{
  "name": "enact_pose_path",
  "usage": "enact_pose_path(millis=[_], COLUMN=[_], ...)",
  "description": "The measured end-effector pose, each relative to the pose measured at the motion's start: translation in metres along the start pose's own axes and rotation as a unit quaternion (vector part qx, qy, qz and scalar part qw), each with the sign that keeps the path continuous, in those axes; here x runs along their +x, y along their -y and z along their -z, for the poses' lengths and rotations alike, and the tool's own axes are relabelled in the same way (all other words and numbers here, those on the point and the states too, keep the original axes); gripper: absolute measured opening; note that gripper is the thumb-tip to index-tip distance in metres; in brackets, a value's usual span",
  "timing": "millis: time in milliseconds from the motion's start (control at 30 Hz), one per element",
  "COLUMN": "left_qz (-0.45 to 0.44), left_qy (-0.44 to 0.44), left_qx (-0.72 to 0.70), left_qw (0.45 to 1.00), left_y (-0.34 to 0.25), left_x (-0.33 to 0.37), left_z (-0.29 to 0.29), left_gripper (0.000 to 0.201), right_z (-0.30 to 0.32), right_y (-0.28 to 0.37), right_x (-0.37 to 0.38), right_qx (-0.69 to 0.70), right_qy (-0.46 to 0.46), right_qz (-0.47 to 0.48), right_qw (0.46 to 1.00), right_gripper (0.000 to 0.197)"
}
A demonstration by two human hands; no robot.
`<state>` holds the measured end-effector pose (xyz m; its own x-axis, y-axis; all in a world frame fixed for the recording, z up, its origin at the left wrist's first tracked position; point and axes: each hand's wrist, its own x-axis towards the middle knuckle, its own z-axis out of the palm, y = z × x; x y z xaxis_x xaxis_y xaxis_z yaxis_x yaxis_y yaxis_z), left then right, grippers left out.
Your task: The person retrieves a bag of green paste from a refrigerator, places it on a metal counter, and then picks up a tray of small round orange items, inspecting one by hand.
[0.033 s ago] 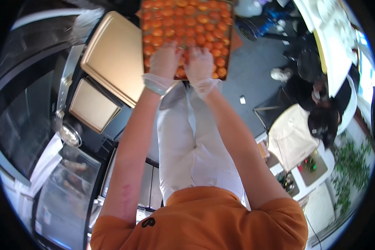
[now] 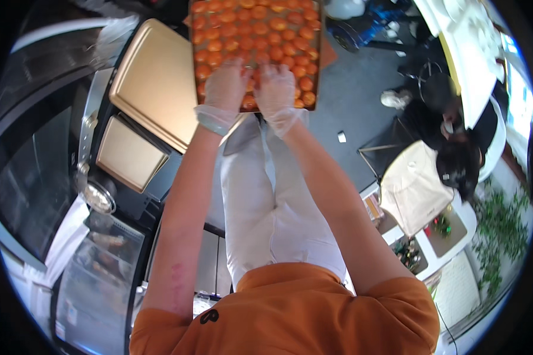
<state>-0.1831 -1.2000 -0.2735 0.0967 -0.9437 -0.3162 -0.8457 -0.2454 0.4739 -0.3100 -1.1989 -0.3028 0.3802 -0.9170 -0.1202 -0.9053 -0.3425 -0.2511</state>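
Note:
A rectangular tray (image 2: 320, 56) at the top of the view is covered with rows of round, shiny orange pieces (image 2: 276, 54) that look like egg yolks. Clear plastic gloves cover both hands, which reach over the tray's near edge. My left hand (image 2: 226, 87) bends its fingers down among the pieces left of the middle. Close beside it, my right hand (image 2: 276, 92) has its fingers curled down at the same row. Both hands look closed, and the fingertips are partly hidden, so what lies in them does not show.
Left of the tray stand a large gold baking tray (image 2: 154, 80) and a smaller one (image 2: 130, 154). A metal strainer-like bowl (image 2: 99, 197) is further left. At the right a person (image 2: 459, 163) sits near a cream chair (image 2: 417, 189). A small white item (image 2: 341, 137) lies on the floor.
The tray and both hands sit slightly further left in the picture, and the whole view has shifted a little. My fingers stay over the orange pieces.

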Motion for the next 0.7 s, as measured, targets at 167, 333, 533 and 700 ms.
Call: enact_pose_path(millis=[167,333,533,700], left_qz=[-0.024,-0.003,-0.059,-0.025], left_qy=[0.029,0.054,-0.033,-0.046], left_qx=[0.018,0.039,0.001,-0.011], left_qw=[0.999,0.998,0.998,0.999], left_y=[-0.004,-0.014,0.001,-0.002], left_x=[0.003,0.004,-0.002,-0.012], left_z=[-0.003,0.004,-0.008,0.0], left_gripper=[0.035,0.035,0.035,0.028], right_z=[-0.011,-0.002,0.006,0.017], right_y=[-0.003,-0.003,-0.004,-0.029], right_x=[-0.001,0.0,-0.004,-0.025], right_qx=[0.023,0.041,0.111,0.154], right_qy=[-0.008,0.001,-0.054,-0.128], right_qz=[-0.027,-0.035,-0.022,-0.058], right_qw=[0.999,0.999,0.992,0.978], right_gripper=[0.048,0.056,0.057,0.051])
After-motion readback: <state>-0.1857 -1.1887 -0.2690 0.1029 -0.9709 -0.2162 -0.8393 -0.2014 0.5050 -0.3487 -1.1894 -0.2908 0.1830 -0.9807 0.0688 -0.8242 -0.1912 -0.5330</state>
